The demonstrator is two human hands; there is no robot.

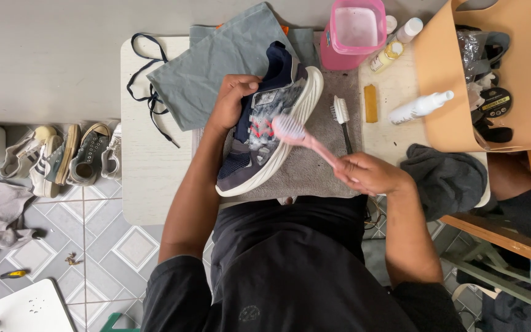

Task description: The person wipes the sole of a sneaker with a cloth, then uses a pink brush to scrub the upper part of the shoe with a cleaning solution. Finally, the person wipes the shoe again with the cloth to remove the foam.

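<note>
A navy sneaker [265, 132] with a white sole lies tilted on a grey towel [321, 166] on the white table [149, 160]. Foam covers its side. My left hand [232, 98] grips the shoe at its upper edge, near the collar. My right hand [370, 174] holds a pink brush [299, 136] by the handle, its bristle head pressed on the foamy side of the shoe.
A second brush [342, 114] lies on the towel. A pink tub [356, 27], bottles [420, 106], a tan bar [370, 103] and a tan basket [499, 80] stand at the back right. Dark laces [149, 92], a grey-green cloth [216, 67] and a dark rag [447, 178] lie around. Shoes [69, 157] line the floor left.
</note>
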